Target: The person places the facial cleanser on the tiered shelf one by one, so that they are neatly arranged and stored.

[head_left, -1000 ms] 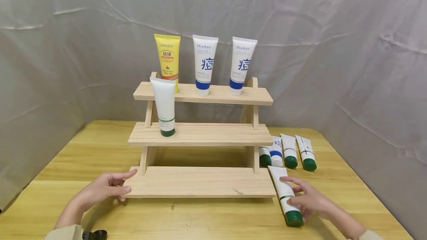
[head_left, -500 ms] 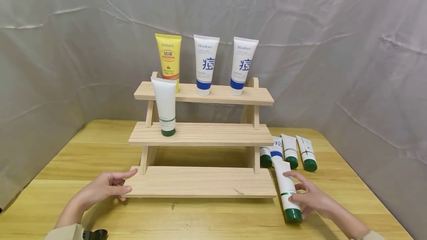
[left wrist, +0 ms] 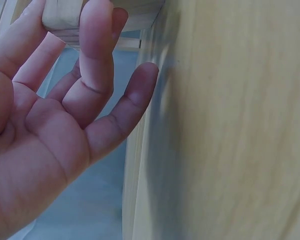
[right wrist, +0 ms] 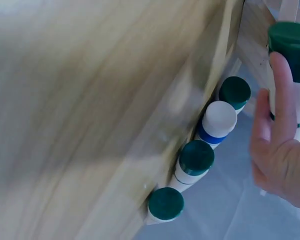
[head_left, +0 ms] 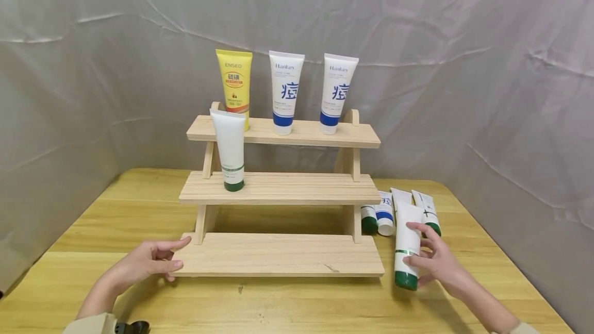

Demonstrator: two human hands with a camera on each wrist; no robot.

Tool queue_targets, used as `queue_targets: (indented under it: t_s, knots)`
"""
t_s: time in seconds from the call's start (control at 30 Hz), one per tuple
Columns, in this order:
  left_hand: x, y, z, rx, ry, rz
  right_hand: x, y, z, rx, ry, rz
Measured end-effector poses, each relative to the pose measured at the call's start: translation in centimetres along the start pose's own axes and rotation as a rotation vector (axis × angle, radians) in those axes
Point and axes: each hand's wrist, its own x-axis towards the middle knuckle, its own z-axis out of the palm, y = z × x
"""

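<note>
My right hand (head_left: pixel 438 262) grips a white squeeze tube with a green cap (head_left: pixel 408 244), thumb on one side and fingers on the other. The tube stands nearly upright, cap down, right of the three-tier wooden display shelf (head_left: pixel 278 255). In the right wrist view its green cap (right wrist: pixel 292 45) shows at the upper right. At the shelf's lower left corner, my left hand (head_left: pixel 139 264) pinches the end of the bottom board; the left wrist view shows the board end (left wrist: pixel 62 17) between thumb and fingers. Another green-capped white tube (head_left: pixel 230 151) stands on the middle tier's left.
On the top tier stand a yellow tube (head_left: pixel 236 84) and two white tubes with blue bands, one in the middle (head_left: pixel 284 92) and one at right (head_left: pixel 336 92). Several tubes lie behind my right hand, including a blue-banded one (head_left: pixel 384 213). A grey cloth (head_left: pixel 297 9) hangs behind the table.
My right hand has lifted the white tube off the table, tilted it upright and moved it slightly away and right. My left hand stays on the shelf's corner.
</note>
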Motion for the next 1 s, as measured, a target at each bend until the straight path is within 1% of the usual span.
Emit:
queue_targets:
  t_s: [0.1,0.2,0.33,0.57,0.77,1.0]
  knots:
    - [0.0,-0.1,0.0,-0.004,-0.001,0.006,0.1,-0.3,0.3,0.029,0.049,-0.096]
    - [0.0,-0.2,-0.1,-0.004,-0.001,0.006,0.3,-0.6,0.7,0.035,0.083,-0.191]
    - [0.1,-0.2,-0.1,0.0,-0.002,0.0,0.6,-1.0,1.0,0.038,0.1,-0.274]
    - [0.1,-0.1,0.0,0.007,-0.003,-0.008,1.0,-1.9,1.8,0.059,0.101,-0.343]
    - [0.1,0.0,0.0,0.029,0.005,-0.006,1.2,-2.7,2.3,0.162,0.092,-0.407]
    - [0.1,0.0,0.1,0.027,-0.003,0.013,1.8,-3.7,3.0,0.255,0.113,-0.439]
